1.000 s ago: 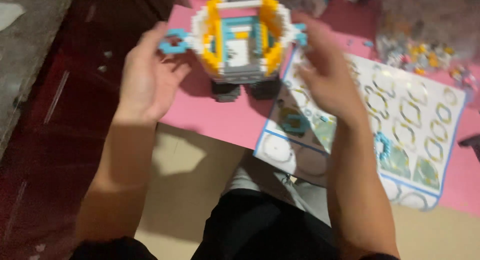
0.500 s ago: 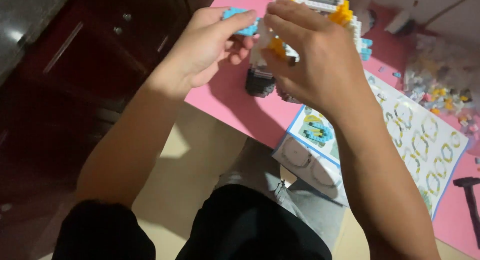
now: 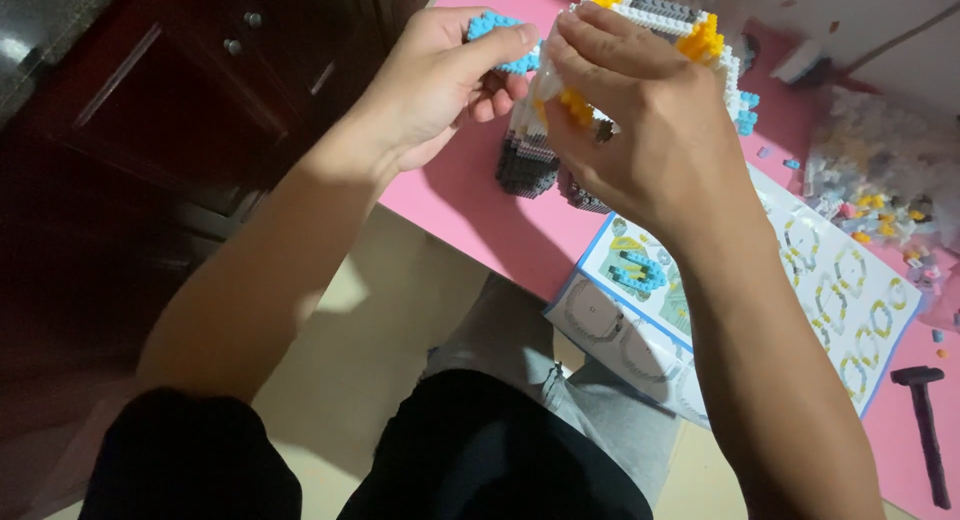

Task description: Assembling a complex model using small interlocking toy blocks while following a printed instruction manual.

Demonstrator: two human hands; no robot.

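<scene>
Gripping the small-brick model, a blocky build of white, yellow, grey and light-blue plastic bricks with dark feet, both hands are closed on it above the pink tabletop. Right hand wraps over the model's front face, fingers curled round the yellow edge, hiding most of it. Left hand pinches the light-blue brick arm sticking out of the model's left side, thumb on top, fingers under.

Changes: a second ago the model stood on its dark feet with both hands open at either side, front panel fully in view. Half a second ago the hands had closed in. Now the model looks tipped, top toward the camera, feet low behind the right hand and near or on the table; cannot tell if they touch. So handling has gone from framing to a firm two-handed hold, with the left fingers working at the blue arm. The view has also swung, so the model sits higher and further right in frame.

Just below and right of the model, a printed instruction sheet with ring diagrams overhangs the table edge. Further right of the model, a clear bag of loose small bricks. Well below-right of it, a small black hammer tool. Left of the model, a dark wooden cabinet.
</scene>
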